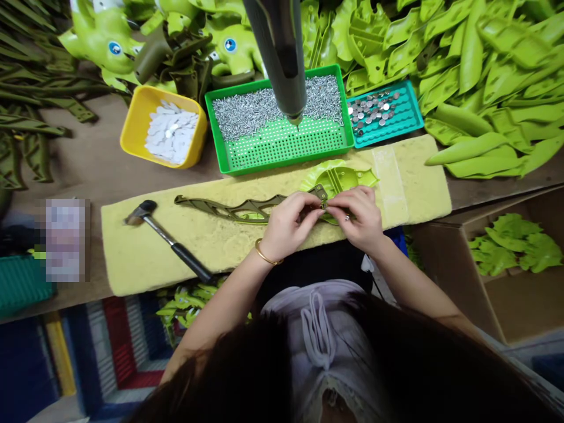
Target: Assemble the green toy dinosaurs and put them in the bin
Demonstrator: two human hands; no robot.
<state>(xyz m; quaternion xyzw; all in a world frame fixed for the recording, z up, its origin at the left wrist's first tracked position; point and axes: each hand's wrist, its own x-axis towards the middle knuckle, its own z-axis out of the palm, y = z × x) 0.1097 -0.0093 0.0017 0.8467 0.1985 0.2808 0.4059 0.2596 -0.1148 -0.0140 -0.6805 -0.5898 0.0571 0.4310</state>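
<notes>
My left hand (pixel 293 221) is closed in a pinch at the right end of a long olive-brown plastic lattice strip (pixel 238 210). Meeting it fingertip to fingertip, my right hand (pixel 360 216) pinches at the same joint, where a small green bit shows; exactly what it grips is hidden by the fingers. Just behind both hands lies a lime-green ribbed plastic shell (pixel 339 178), hollow side up. It rests on a yellow padded mat (pixel 145 247) with the strip. A hammer (pixel 171 239) with a black handle lies to the left of the strip.
A hanging power screwdriver (pixel 284 64) points down over a green tray of screws (pixel 282 158). Beside that stand a yellow tub (pixel 132 141) of white pieces and a teal tray (pixel 412 108) of metal discs. Lime-green parts (pixel 493 82) pile up at right; a cardboard box (pixel 520 311) sits below.
</notes>
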